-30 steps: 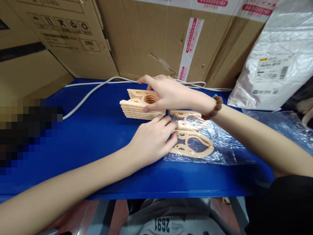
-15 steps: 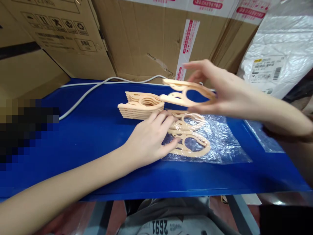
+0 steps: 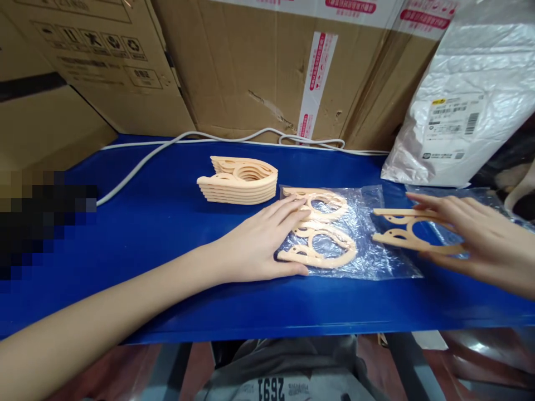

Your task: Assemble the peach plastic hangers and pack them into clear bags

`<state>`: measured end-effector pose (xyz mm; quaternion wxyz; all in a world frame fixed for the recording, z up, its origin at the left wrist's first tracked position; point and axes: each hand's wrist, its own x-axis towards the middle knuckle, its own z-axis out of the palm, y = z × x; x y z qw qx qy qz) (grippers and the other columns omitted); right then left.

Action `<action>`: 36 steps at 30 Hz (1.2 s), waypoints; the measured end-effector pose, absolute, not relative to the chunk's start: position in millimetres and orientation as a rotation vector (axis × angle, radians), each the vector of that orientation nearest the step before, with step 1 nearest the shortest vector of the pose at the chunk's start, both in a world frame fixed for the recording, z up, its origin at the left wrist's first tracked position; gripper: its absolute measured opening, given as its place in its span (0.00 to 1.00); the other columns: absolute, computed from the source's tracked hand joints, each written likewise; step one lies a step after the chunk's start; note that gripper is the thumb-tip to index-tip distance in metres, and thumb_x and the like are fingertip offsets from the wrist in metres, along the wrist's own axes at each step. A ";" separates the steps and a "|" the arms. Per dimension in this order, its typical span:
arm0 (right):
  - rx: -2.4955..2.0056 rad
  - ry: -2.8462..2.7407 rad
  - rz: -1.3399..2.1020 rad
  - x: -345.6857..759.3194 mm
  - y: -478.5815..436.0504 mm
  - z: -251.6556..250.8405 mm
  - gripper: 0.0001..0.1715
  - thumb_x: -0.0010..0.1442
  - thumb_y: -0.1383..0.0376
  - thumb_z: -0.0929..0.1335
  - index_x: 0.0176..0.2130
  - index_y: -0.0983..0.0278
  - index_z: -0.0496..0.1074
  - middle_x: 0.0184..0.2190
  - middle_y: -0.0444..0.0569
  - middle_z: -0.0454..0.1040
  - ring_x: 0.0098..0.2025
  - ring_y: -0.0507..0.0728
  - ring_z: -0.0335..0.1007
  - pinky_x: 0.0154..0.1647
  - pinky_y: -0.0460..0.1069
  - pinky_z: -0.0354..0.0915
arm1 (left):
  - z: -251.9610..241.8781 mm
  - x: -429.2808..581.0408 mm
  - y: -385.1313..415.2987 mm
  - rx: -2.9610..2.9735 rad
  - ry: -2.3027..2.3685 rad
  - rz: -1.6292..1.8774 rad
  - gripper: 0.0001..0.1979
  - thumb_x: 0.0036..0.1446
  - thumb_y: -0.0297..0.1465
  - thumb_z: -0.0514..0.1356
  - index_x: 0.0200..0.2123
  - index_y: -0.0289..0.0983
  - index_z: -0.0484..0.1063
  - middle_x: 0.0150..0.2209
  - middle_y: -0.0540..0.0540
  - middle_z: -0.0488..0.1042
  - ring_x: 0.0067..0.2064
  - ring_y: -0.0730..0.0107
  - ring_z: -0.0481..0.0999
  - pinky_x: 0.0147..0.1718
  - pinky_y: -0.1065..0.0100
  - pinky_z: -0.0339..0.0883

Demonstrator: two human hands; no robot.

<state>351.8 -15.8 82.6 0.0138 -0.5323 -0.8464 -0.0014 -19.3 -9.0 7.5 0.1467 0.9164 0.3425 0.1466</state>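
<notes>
My left hand (image 3: 267,245) lies flat with its fingers stretched over the left end of a clear plastic bag (image 3: 376,262). In or under that film lie two beige folding hangers (image 3: 351,253), side by side, partly covered by my fingers. My right hand (image 3: 472,236) is closed on another folded beige hanger (image 3: 401,239), gripping its rounded right end just right of the bag. Behind my left hand stands a neat stack of several similar folding hangers (image 3: 240,189), touched by neither hand.
A blue tabletop (image 3: 159,267) carries everything. A white cable (image 3: 159,147) runs along the back, before cardboard boxes (image 3: 251,67). At the back right leans a white labelled mailing bag (image 3: 451,106); a second clear bag (image 3: 463,195) lies under my right hand.
My right hand has carried its hanger from above the stack's right side down and to the right, past the bag. My left hand has flattened slightly but stays on the bag.
</notes>
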 end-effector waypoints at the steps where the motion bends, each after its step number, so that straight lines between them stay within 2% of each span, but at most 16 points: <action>1: -1.645 -2.617 0.102 348.3 -18.5 80.5 0.39 0.58 0.50 0.70 0.65 0.47 0.56 0.53 0.59 0.72 0.52 0.70 0.70 0.46 0.63 0.70 | 7.4 -19.1 -9.0 2.632 0.986 0.416 0.46 0.57 0.54 0.61 0.68 0.33 0.52 0.70 0.34 0.50 0.72 0.52 0.47 0.68 0.51 0.49; 6: -1.630 -2.406 0.739 330.1 -25.6 76.2 0.41 0.57 0.53 0.71 0.64 0.39 0.54 0.63 0.54 0.61 0.53 0.67 0.74 0.38 0.53 0.79 | 7.3 -19.1 -9.3 2.608 0.982 0.424 0.45 0.58 0.54 0.60 0.67 0.33 0.52 0.70 0.34 0.51 0.71 0.53 0.48 0.67 0.52 0.50; 10: -1.523 -2.358 0.934 315.3 -23.0 66.1 0.42 0.59 0.57 0.71 0.66 0.43 0.53 0.65 0.55 0.59 0.63 0.69 0.63 0.40 0.52 0.79 | 6.7 -18.4 -9.7 2.598 0.981 0.430 0.44 0.58 0.53 0.60 0.67 0.32 0.52 0.70 0.34 0.52 0.71 0.52 0.48 0.68 0.51 0.50; 15: -1.453 -2.413 0.954 299.3 -15.3 49.5 0.42 0.59 0.55 0.71 0.66 0.45 0.52 0.67 0.52 0.58 0.66 0.68 0.58 0.53 0.57 0.74 | 9.3 -20.4 -9.7 2.518 0.979 0.411 0.44 0.58 0.52 0.60 0.68 0.35 0.50 0.71 0.35 0.49 0.72 0.50 0.47 0.67 0.50 0.51; 18: -1.430 -2.477 0.933 303.9 -8.6 50.3 0.49 0.56 0.54 0.73 0.68 0.46 0.49 0.67 0.52 0.60 0.67 0.67 0.58 0.60 0.57 0.67 | 15.9 -26.5 -6.4 2.435 0.944 0.363 0.40 0.60 0.42 0.60 0.69 0.36 0.47 0.71 0.38 0.47 0.72 0.54 0.47 0.68 0.53 0.50; 21: -1.449 -2.527 0.928 318.5 -1.7 56.8 0.48 0.56 0.55 0.73 0.68 0.46 0.50 0.63 0.53 0.65 0.62 0.65 0.65 0.60 0.55 0.65 | 23.3 -33.5 -1.0 2.429 0.852 0.323 0.40 0.57 0.29 0.58 0.70 0.35 0.46 0.72 0.40 0.47 0.72 0.59 0.45 0.70 0.55 0.46; 24: -1.449 -2.555 0.906 329.1 2.0 60.9 0.44 0.58 0.56 0.72 0.68 0.47 0.54 0.58 0.54 0.70 0.58 0.65 0.69 0.57 0.54 0.68 | 26.2 -37.6 3.0 2.480 0.806 0.310 0.41 0.52 0.23 0.56 0.69 0.36 0.48 0.72 0.41 0.45 0.73 0.58 0.43 0.70 0.54 0.43; 26: -1.444 -2.537 0.878 328.3 1.7 60.3 0.42 0.59 0.56 0.71 0.67 0.47 0.55 0.55 0.54 0.72 0.56 0.65 0.71 0.54 0.55 0.69 | 25.0 -38.3 4.1 2.505 0.815 0.305 0.41 0.51 0.23 0.56 0.69 0.36 0.49 0.72 0.40 0.45 0.73 0.57 0.42 0.70 0.53 0.43; 29: -1.442 -2.488 0.841 317.1 -1.7 56.3 0.39 0.59 0.54 0.71 0.66 0.48 0.58 0.52 0.54 0.74 0.53 0.65 0.72 0.52 0.56 0.71 | 21.1 -38.4 3.9 2.506 0.843 0.297 0.42 0.53 0.26 0.57 0.70 0.36 0.45 0.72 0.40 0.43 0.73 0.57 0.42 0.69 0.53 0.45; 36: -1.309 -2.446 0.839 294.4 -4.1 44.2 0.43 0.57 0.53 0.73 0.66 0.49 0.56 0.53 0.50 0.74 0.55 0.63 0.71 0.54 0.58 0.70 | 19.8 -38.7 3.9 2.489 0.850 0.294 0.43 0.53 0.28 0.59 0.70 0.36 0.45 0.72 0.39 0.43 0.73 0.56 0.43 0.69 0.54 0.45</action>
